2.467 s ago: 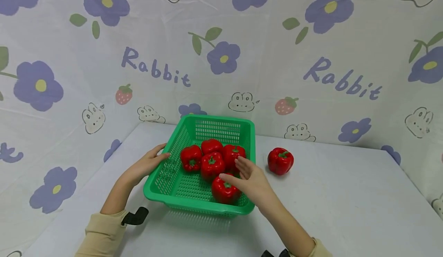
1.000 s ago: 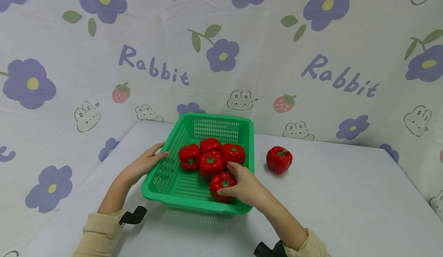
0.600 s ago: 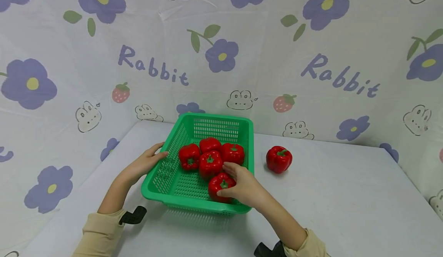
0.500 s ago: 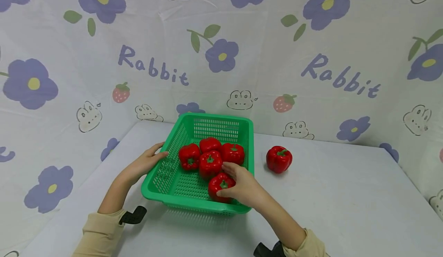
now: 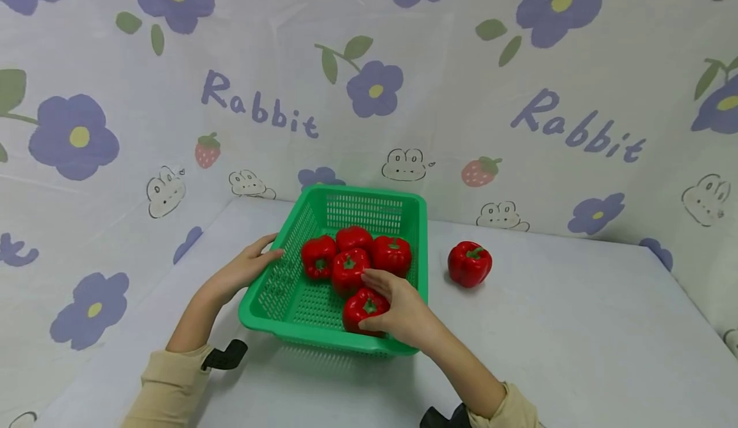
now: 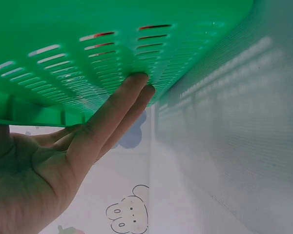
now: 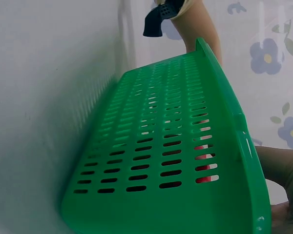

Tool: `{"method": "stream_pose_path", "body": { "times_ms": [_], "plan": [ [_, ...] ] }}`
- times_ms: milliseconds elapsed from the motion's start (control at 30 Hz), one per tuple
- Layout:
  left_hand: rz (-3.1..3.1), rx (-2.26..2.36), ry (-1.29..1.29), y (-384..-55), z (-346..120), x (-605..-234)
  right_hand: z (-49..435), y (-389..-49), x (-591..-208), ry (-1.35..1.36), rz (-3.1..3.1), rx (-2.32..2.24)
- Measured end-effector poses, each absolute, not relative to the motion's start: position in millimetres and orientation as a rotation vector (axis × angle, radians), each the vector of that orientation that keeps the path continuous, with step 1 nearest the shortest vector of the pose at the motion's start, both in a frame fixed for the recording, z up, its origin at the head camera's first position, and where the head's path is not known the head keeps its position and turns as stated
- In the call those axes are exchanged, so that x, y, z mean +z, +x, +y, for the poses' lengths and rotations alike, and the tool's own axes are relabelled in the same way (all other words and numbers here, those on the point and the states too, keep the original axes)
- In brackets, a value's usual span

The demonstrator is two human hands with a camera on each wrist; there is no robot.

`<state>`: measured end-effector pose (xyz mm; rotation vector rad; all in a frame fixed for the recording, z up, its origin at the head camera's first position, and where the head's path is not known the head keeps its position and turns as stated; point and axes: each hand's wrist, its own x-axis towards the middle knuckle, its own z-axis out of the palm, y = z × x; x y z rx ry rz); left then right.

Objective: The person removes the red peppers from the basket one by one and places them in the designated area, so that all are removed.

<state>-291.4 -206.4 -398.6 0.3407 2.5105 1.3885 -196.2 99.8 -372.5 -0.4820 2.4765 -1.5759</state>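
A green plastic basket (image 5: pixel 328 337) holds several red bell peppers (image 5: pixel 350 271) bunched together. My left hand (image 5: pixel 252 263) grips its left rim, thumb over the edge; in the left wrist view the fingers (image 6: pixel 117 107) lie along the slotted outer wall. Inside the front right corner, my right hand (image 5: pixel 406 309) holds the nearest red bell pepper (image 5: pixel 363 307), thumb on its front side and fingers behind it. The right wrist view shows mostly the basket's outer wall (image 7: pixel 151 195), with part of the right hand (image 7: pixel 289 195) at the edge and the pepper hidden.
One more red bell pepper (image 5: pixel 469 264) stands on the white table (image 5: pixel 553 325), right of the basket. A patterned cloth backdrop (image 5: pixel 450 114) rises behind the table and along its sides. The basket's left front floor (image 5: pixel 314 309) shows bare mesh.
My right hand has come down from above and closed around the front pepper, which has shifted slightly left toward the others. The left hand stays on the rim.
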Motion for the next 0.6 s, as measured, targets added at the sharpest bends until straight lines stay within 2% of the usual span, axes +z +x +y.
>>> {"method": "stream_pose_path", "body": {
  "times_ms": [333, 600],
  "plan": [
    [2.506, 1.398, 0.325, -290.2, -207.1, -397.4, 96.5, -196.9, -372.1, -0.373, 2.605, -1.487],
    [2.499, 1.407, 0.325, -289.9, -207.8, -398.1, 98.6, -194.6, -369.3, -0.409, 2.654, -1.282]
  ]
}}
